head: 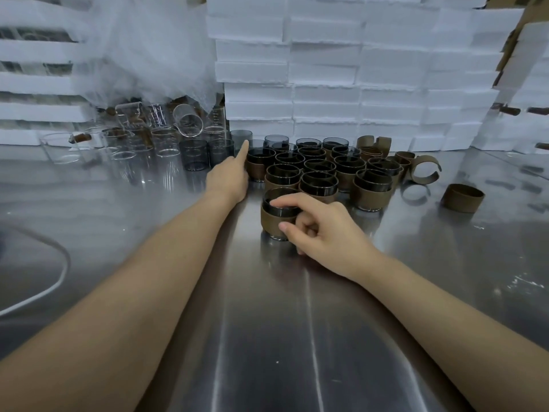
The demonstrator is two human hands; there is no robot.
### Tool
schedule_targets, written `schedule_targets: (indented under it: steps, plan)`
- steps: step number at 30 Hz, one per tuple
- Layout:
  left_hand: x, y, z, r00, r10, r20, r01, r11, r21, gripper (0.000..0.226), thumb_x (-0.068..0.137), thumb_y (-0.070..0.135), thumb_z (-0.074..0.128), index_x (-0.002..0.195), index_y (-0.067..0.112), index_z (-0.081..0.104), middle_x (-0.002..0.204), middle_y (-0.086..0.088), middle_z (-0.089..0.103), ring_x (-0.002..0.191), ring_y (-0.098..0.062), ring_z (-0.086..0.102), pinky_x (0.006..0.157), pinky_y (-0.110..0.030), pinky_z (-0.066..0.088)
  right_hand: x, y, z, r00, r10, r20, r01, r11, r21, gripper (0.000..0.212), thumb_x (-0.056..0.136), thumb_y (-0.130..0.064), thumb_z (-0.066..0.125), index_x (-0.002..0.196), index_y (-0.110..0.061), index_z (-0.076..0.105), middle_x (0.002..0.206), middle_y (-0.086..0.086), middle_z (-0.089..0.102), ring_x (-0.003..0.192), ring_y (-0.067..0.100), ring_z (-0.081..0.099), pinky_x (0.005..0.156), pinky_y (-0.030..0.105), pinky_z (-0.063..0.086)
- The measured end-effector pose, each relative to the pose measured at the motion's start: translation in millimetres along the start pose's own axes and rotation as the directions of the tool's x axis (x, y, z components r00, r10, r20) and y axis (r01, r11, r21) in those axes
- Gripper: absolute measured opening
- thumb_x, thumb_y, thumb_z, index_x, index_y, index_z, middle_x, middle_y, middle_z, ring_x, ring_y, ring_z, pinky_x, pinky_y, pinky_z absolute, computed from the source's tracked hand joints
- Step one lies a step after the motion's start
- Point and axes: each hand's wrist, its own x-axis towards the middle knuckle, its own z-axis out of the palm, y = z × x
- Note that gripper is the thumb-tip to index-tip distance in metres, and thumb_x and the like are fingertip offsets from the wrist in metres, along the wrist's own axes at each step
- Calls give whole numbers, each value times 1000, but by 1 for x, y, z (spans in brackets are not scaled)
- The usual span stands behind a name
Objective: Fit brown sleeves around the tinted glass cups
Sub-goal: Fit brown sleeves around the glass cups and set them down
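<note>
Your right hand [323, 230] pinches the sleeved cup [277, 217] nearest you, fingertips on its rim and thumb on the brown band. Set it snug beside the finished cluster [319, 173] without clinking glass. Your left hand [230, 178] holds nothing, forefinger stretched toward 1 bare tinted cup [241, 141]. The steel table [267, 337] looks slick. White foam boxes [356, 69] are stacked behind.
</note>
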Motion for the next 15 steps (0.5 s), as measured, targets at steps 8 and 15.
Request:
schedule_targets:
  steps: [8, 15]
  plan:
    - [6, 3, 1, 999, -14, -29, 13, 999, -43, 36, 96, 5, 41, 131, 7, 39, 113, -22, 60, 99, -43, 58, 70, -44, 40, 1, -1, 0, 1000, -3, 18, 3, 1000, 1, 20, 90, -9, 59, 101, -20, 71, 61, -7, 64, 57, 15, 62, 60, 40, 52]
    - [14, 3, 4, 1000, -19, -5, 19, 999, 36, 75, 95, 2, 44, 157, 29, 10, 120, -19, 59, 106, -40, 58, 80, -45, 46, 2, -3, 3, 999, -3, 44, 4, 999, -39, 20, 90, -9, 59, 97, -22, 73, 59, -3, 63, 55, 12, 59, 59, 38, 51]
